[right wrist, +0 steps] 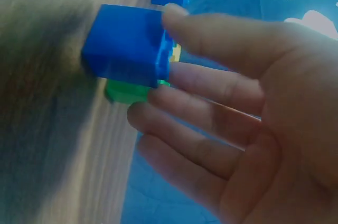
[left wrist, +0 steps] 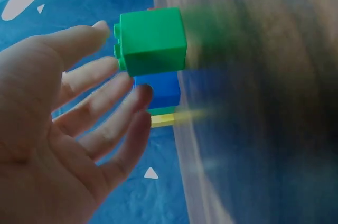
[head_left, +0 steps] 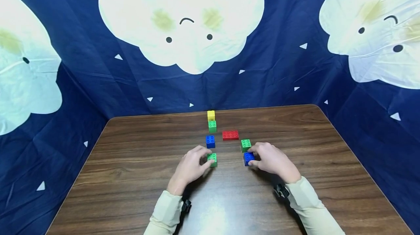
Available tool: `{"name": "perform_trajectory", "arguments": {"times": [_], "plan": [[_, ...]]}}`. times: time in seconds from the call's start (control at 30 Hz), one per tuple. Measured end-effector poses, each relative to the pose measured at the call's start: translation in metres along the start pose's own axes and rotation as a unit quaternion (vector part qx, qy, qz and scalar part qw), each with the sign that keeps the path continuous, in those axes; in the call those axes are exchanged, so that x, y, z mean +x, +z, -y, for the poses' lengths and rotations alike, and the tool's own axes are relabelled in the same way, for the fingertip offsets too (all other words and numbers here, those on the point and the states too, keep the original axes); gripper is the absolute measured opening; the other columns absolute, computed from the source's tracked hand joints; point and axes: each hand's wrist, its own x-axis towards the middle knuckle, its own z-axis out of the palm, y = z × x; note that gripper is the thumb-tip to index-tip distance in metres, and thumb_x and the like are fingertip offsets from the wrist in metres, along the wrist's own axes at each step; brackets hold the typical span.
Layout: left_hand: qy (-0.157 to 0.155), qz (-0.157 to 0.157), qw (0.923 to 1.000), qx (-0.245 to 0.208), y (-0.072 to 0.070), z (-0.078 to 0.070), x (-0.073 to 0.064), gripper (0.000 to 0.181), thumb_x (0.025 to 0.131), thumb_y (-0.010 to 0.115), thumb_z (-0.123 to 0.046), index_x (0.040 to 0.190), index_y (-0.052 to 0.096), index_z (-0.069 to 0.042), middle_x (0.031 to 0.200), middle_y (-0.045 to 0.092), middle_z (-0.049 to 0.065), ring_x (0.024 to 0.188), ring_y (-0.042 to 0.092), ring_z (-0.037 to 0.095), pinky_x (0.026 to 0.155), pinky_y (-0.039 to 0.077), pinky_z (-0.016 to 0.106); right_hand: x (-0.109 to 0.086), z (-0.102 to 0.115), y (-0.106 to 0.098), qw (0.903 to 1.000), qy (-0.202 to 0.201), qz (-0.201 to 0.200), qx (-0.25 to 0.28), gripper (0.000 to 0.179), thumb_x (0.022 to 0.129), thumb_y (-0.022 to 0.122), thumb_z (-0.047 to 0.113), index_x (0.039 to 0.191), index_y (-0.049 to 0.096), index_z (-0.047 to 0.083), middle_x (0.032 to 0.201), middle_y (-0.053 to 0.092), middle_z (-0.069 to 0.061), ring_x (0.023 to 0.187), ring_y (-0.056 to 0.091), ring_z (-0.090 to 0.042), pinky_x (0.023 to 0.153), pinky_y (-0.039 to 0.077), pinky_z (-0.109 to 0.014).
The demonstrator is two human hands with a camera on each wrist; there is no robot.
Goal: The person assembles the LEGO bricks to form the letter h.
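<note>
My left hand (head_left: 193, 165) hovers at a green brick (head_left: 212, 160), thumb and index finger apart at its studded top. In the left wrist view the fingers of that hand (left wrist: 84, 102) are loosely bent beside the green brick (left wrist: 153, 40), not wrapped round it. On the other side, my right hand (head_left: 271, 158) reaches over a blue brick (head_left: 248, 158). From the right wrist, the thumb tip overlaps the upper corner of the blue brick (right wrist: 127, 43), while the other fingers spread loosely below. A second green brick (head_left: 245, 145) sits just behind that blue one.
Behind the left hand stand a blue brick (head_left: 210, 141), a green brick (head_left: 212, 126) and a yellow brick (head_left: 211, 115), roughly in line. A longer red brick (head_left: 230, 135) lies between the two columns. The wooden table (head_left: 131, 176) ends at a blue cloth with clouds (head_left: 183, 19).
</note>
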Motion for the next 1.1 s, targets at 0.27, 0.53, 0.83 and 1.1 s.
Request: {"name": "perform_trajectory", "arguments": {"times": [0.27,0.53,0.83,1.1], "plan": [[-0.004,0.019,0.9997,0.017,0.003,0.0,0.0,0.036,0.084,0.084,-0.027,0.115,0.072,-0.012,0.106,0.071,0.002,0.09,0.067,0.017,0.078,0.056,0.039,0.001,-0.002,0.002,0.9998,-0.01,-0.01,-0.011,0.027,0.088,0.081,0.017,0.11,0.076,0.003,0.104,0.074,-0.011,0.093,0.07,-0.02,0.082,0.058,-0.042],[0.001,0.029,0.9995,0.012,0.001,-0.005,0.0,0.031,0.087,0.082,-0.021,0.115,0.072,-0.012,0.109,0.071,0.003,0.094,0.069,0.018,0.082,0.057,0.039,0.003,-0.003,0.003,0.9999,-0.011,-0.006,-0.008,0.027,0.088,0.08,0.016,0.111,0.076,0.002,0.106,0.076,-0.012,0.097,0.072,-0.022,0.084,0.059,-0.042],[0.045,0.052,0.9974,-0.022,0.001,-0.021,-0.009,0.032,0.089,0.079,-0.019,0.118,0.07,-0.008,0.113,0.07,0.006,0.1,0.07,0.022,0.086,0.058,0.038,0.002,-0.004,0.004,0.9998,-0.012,-0.004,-0.014,0.026,0.087,0.081,0.017,0.11,0.077,0.004,0.104,0.077,-0.011,0.092,0.072,-0.019,0.078,0.059,-0.04],[0.071,0.05,0.9961,-0.018,0.011,-0.023,-0.009,0.031,0.088,0.08,-0.017,0.115,0.071,-0.005,0.11,0.071,0.007,0.101,0.07,0.023,0.088,0.057,0.039,0.004,-0.003,0.002,0.9998,-0.018,-0.006,-0.005,0.027,0.088,0.08,0.017,0.111,0.077,0.002,0.105,0.077,-0.013,0.094,0.073,-0.021,0.08,0.06,-0.041]]}}
